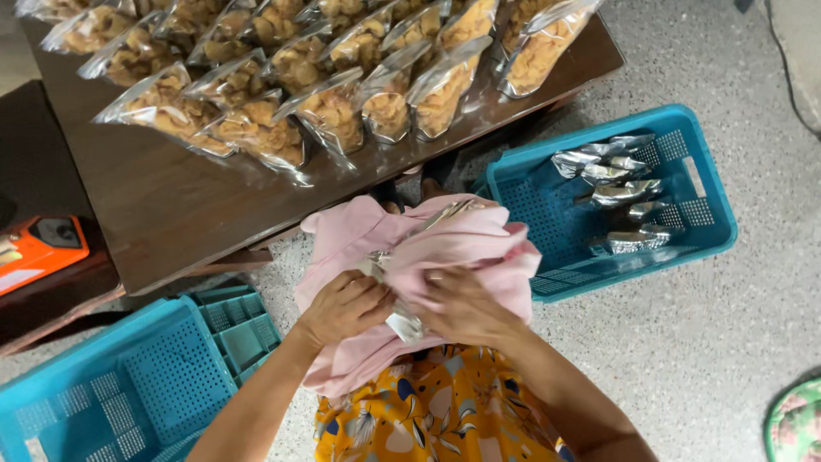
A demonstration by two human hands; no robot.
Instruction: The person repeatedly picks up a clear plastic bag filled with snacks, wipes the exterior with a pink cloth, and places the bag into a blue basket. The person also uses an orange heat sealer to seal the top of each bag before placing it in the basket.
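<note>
Gripping pink cloth (445,248) bundled around silvery pouches (402,323), left hand (345,306) and right hand (462,308) both closed on it, near the tabletop (171,205).

Clear snack pouches (333,111) on table, silver pouches (620,192) in blue crate, possibly another (402,323) held

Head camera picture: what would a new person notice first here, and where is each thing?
In the middle, the left hand and right hand press a pink cloth bundled around a silvery pouch, over a lap in a yellow flowered garment. Above, rows of clear bags of golden snacks lean together on a dark wooden table. At right, a blue plastic crate on the floor holds flat silver pouches; another blue crate sits at lower left.
</note>
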